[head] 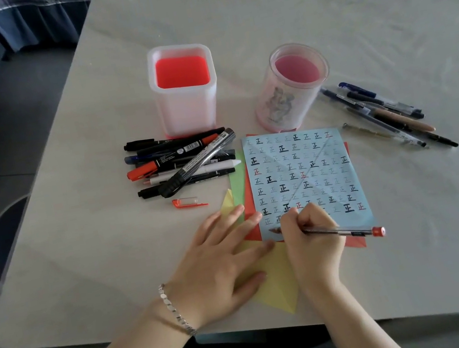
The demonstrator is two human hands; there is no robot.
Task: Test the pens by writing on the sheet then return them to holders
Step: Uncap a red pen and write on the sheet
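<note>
Right grip (310,239) is pinching pen (346,232) on sheet (306,166), left grip (221,258) lying flat, empty; writing palm is probably risking smearing fresh ink.

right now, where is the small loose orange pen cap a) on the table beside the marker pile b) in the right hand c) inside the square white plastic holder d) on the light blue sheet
a: the small orange pen cap lies on the grey table next to the pile of black and white markers, and the right hand grips only the clear red-ended pen.
</note>
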